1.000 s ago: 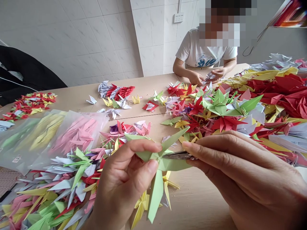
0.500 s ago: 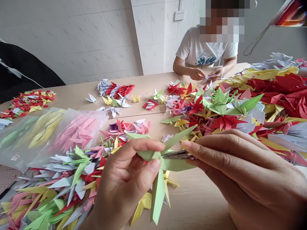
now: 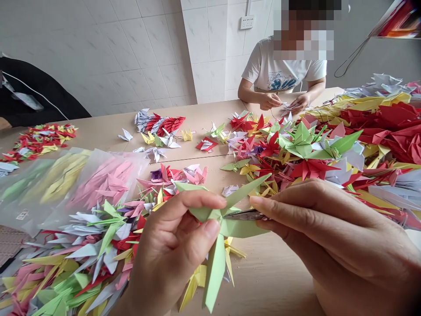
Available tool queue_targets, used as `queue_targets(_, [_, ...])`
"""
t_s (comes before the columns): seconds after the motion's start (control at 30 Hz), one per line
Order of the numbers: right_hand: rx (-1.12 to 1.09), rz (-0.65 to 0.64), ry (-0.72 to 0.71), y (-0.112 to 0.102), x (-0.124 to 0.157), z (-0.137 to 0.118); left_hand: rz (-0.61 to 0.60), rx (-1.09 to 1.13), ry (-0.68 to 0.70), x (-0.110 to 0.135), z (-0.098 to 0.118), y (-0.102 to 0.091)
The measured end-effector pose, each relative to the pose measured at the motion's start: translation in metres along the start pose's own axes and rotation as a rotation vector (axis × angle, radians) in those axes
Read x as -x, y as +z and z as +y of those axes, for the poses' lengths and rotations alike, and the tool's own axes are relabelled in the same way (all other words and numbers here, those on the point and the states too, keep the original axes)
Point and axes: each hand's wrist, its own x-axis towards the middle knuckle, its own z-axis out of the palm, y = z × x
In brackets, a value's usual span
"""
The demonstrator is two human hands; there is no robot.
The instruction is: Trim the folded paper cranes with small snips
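My left hand (image 3: 171, 250) pinches a light green folded paper crane (image 3: 226, 219) between thumb and forefinger, held above the wooden table (image 3: 269, 281). My right hand (image 3: 329, 232) is closed on a thin metal tool (image 3: 245, 214) whose tip points into the middle of the crane. The crane's long points stick out up, right and down.
Heaps of coloured paper cranes (image 3: 329, 145) lie to the right and a second heap (image 3: 82, 254) at the lower left. Clear bags of cranes (image 3: 79, 180) lie at the left. Across the table a person in a white shirt (image 3: 283, 70) folds paper. A dark-sleeved person (image 3: 29, 96) sits far left.
Almost nothing has moved: both hands stay on the green crane and the tool. The view has shifted slightly.
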Motion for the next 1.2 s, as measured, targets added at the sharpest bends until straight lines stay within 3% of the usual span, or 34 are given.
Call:
queue_targets(0.53, [0.0,-0.033,-0.02,-0.0006,-0.0027,0.0004,0.026,0.038,0.071,-0.0016,-0.0046,0.0012])
queue_targets(1.2, [-0.03,-0.01,0.026,-0.0003,0.0009,0.0009,0.014,0.063,0.048,-0.0004,-0.0013,0.0019])
